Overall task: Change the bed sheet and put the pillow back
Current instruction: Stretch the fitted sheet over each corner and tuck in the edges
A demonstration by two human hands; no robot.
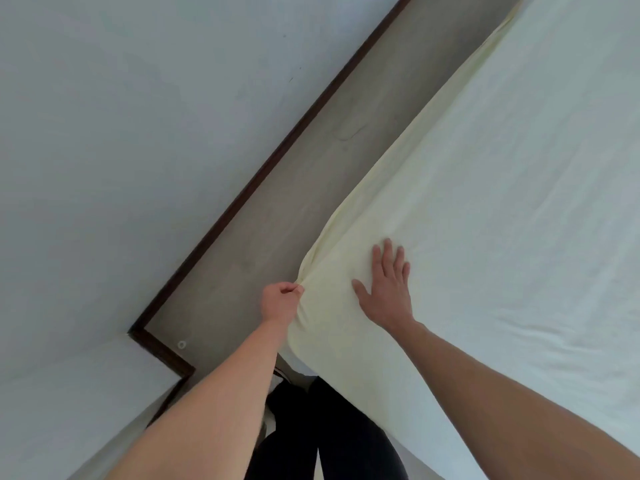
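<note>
The pale yellow bed sheet point(502, 174) lies spread over the bed, filling the right side of the view, its near-left corner wrapped down over the mattress edge. The left hand point(281, 301) pinches a gathered fold of the sheet at that corner with curled fingers, while the right hand point(386, 287) lies flat just to the right, fingers straight and spread, pressing the sheet's top. Left of the bed runs a strip of grey floor point(294, 188) edged by a dark skirting board point(263, 171) under a white wall point(121, 133), and dark trousers point(311, 431) show nearest.

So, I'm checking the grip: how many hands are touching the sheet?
2. The left hand pinches the yellow sheet at the mattress corner; the right hand lies flat on top, beside that corner.
</note>
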